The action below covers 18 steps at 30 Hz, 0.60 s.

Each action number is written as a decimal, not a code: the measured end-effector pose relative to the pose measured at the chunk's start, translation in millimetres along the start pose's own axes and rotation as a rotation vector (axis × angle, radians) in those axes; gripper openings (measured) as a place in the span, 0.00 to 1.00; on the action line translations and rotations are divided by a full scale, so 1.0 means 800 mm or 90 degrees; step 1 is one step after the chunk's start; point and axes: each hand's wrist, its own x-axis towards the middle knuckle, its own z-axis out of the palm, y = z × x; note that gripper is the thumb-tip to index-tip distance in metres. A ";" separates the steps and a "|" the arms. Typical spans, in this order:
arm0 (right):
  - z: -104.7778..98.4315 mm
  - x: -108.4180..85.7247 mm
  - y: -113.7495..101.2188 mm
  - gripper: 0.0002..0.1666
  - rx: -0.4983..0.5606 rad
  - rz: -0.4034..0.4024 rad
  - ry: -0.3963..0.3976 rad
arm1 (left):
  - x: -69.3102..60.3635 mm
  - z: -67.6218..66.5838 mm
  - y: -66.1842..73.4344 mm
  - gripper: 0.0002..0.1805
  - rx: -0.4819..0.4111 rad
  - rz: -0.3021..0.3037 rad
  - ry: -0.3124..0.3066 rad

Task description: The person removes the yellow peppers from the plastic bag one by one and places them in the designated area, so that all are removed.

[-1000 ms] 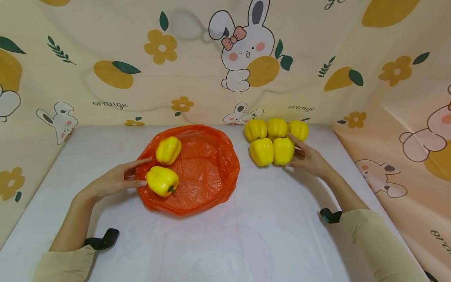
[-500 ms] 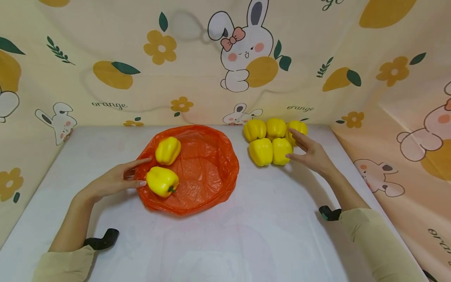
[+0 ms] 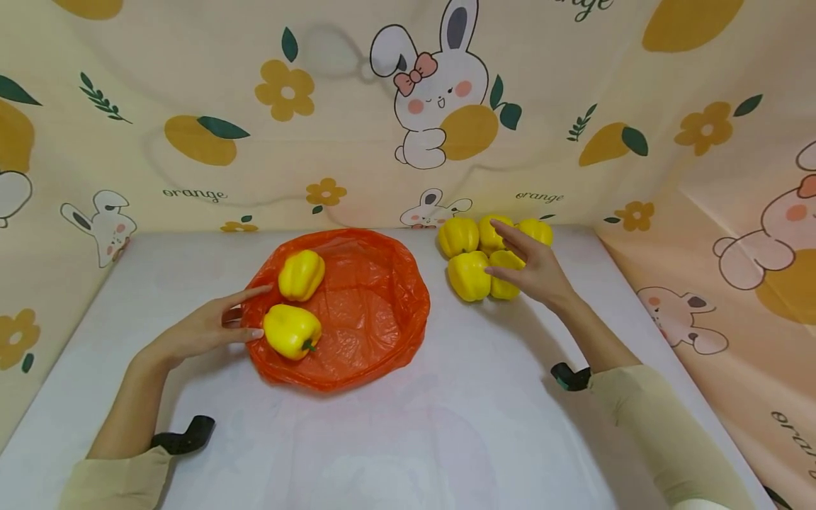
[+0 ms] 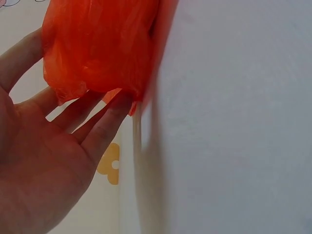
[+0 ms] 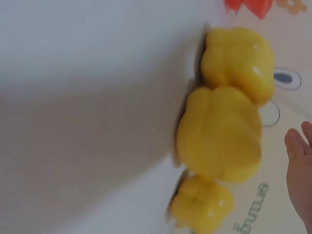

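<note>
Two yellow bell peppers, one toward the back [image 3: 302, 275] and one nearer [image 3: 292, 331], lie at the left inside an opened red plastic bag [image 3: 366, 322]. My left hand [image 3: 197, 329] rests against the bag's left side; in the left wrist view its spread, fairly straight fingers touch the red plastic [image 4: 100, 46]. Over to the right, several more yellow bell peppers [image 3: 469, 276] stand close together in two rows. My right hand [image 3: 538, 273] hovers above them with fingers extended and nothing held, partly hiding some peppers. The right wrist view shows peppers [image 5: 222, 134] beside the hand [image 5: 300, 170].
Everything stands on a white table [image 3: 395, 439]. A patterned cloth [image 3: 357, 142] with rabbits and fruit rises behind the table and along its sides. Black wrist devices [image 3: 187, 435] sit at both sleeves.
My right hand has drawn away from the right-hand peppers, opened out, and shifted left above the group. My left hand and the red bag stay put.
</note>
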 end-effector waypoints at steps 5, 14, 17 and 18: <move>0.014 0.011 -0.010 0.43 0.012 -0.011 -0.021 | 0.001 0.000 0.000 0.40 0.008 0.008 0.012; 0.037 0.026 -0.030 0.43 0.041 -0.035 -0.071 | 0.002 -0.001 0.001 0.41 0.015 0.007 0.019; 0.048 0.032 -0.035 0.43 0.057 -0.050 -0.085 | 0.002 0.000 0.001 0.41 0.013 0.010 0.016; 0.052 0.034 -0.036 0.43 0.065 -0.050 -0.089 | 0.002 0.000 0.000 0.41 0.011 0.010 0.015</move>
